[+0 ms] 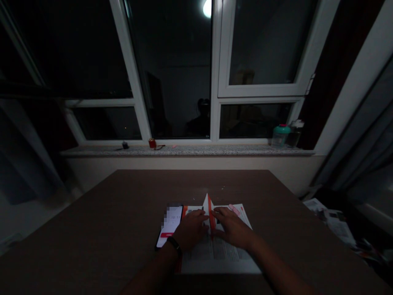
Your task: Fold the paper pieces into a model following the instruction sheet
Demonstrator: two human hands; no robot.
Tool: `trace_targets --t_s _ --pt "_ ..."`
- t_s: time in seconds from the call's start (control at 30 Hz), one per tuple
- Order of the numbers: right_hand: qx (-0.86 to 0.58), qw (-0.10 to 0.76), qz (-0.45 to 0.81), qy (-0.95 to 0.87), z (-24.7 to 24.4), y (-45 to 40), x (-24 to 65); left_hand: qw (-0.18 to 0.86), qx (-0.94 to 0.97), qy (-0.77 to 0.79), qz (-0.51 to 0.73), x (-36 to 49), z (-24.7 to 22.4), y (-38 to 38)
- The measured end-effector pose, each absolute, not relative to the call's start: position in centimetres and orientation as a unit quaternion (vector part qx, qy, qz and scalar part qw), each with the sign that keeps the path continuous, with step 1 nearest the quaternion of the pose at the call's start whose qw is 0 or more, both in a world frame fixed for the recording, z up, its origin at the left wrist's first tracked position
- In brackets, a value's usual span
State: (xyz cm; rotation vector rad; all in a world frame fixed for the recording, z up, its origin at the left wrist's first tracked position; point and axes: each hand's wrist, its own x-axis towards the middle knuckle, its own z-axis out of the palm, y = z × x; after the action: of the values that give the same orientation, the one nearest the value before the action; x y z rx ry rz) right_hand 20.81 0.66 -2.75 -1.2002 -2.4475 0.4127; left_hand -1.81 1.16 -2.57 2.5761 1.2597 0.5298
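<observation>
A folded paper piece (207, 201), white with an orange-red stripe and a pointed far end, stands over printed sheets (221, 262) on the brown table. My left hand (192, 229), with a black band at the wrist, grips its left side, fingers closed on it. From the right, my right hand (231, 227) holds the same folded paper between thumb and fingers. Left of the sheets lies a phone (170, 227) with a lit screen, partly behind my left wrist. A small pink item (234, 210) rests on the sheets beyond my right hand.
The brown table (107, 217) reaches to the wall below the window. On the granite sill (196, 150) stand a red jar (152, 143), a small dark item (125, 145), a teal-lidded bottle (280, 135) and a clear bottle (295, 133). Papers (337, 225) lie beyond the table's right edge.
</observation>
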Motion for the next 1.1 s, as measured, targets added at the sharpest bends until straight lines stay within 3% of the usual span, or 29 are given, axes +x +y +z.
trace_targets --t_s 0.4,0.9,1.1 --pt "-0.436 0.208 0.128 -0.866 -2.2 0.2 19.8 0.071 0.901 0.403 0.14 -1.5 -2.7 0.7" --pt "-0.406 0.276 0.155 -0.857 -3.1 1.5 19.9 0.216 0.851 0.415 0.239 -2.1 -2.3 2.2" --pt "-0.43 0.254 0.16 -0.852 -2.6 1.0 19.9 0.19 0.861 0.415 0.226 -2.2 -2.0 1.6"
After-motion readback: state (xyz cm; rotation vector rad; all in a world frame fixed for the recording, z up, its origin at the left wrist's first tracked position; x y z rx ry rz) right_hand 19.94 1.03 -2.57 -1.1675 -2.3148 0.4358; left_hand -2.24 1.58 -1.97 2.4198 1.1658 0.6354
